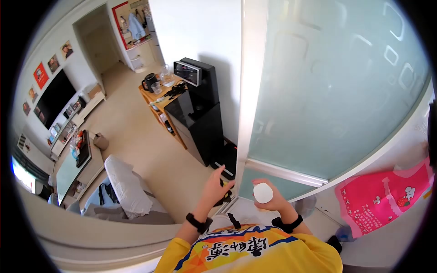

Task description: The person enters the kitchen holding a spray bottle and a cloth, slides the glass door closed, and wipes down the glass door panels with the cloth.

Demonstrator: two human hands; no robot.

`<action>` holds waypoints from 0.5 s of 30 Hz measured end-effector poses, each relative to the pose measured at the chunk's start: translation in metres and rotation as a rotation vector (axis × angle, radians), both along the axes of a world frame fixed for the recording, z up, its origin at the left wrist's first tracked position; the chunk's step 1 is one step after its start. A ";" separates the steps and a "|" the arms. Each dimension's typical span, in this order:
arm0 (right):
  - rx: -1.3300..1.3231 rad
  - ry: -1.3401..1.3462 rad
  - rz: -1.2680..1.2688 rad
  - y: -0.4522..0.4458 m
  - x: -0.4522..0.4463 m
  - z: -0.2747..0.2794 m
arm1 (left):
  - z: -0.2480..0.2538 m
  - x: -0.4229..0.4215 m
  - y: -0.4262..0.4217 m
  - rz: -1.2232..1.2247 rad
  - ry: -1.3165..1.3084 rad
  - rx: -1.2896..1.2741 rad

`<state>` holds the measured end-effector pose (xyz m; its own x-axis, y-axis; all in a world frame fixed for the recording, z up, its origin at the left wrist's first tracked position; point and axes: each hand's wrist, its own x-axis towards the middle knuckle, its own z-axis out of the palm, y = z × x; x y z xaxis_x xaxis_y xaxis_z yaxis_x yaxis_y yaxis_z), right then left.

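My left hand (pixel 215 189) is raised in front of my body, its thumb and index finger spread apart and nothing between them. To its right, my right hand (pixel 276 196) is wrapped round a white, round-topped object (pixel 263 193), seen from above; its lower part is hidden by the fingers. Each wrist wears a black band. The two hands are apart, near the edge of a frosted glass door (pixel 327 91).
A black water dispenser (pixel 205 132) stands by the wall, beside a wooden stand (pixel 175 132) with a kettle (pixel 149 83). A covered sofa (pixel 127 186) is at lower left. A pink printed cloth (pixel 382 198) lies at right.
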<state>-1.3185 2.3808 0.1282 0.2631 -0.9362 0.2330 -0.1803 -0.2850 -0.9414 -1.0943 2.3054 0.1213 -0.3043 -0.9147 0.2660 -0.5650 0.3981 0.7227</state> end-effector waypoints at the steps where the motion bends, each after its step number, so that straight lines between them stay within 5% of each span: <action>1: -0.065 0.030 -0.003 -0.007 -0.002 0.009 | 0.004 -0.012 -0.019 0.007 0.010 -0.062; 3: -0.113 0.065 -0.011 -0.018 -0.006 0.016 | 0.023 -0.034 -0.052 -0.013 -0.007 0.096; 9: 0.111 -0.046 -0.147 -0.030 -0.013 0.049 | -0.008 -0.065 -0.108 -0.344 -0.200 0.028; 13: -0.016 0.011 -0.343 -0.028 -0.008 0.067 | -0.007 -0.099 -0.148 -0.392 -0.204 -0.009; 15: 0.090 -0.232 -0.404 -0.025 -0.002 0.082 | 0.000 -0.122 -0.173 -0.451 -0.327 0.021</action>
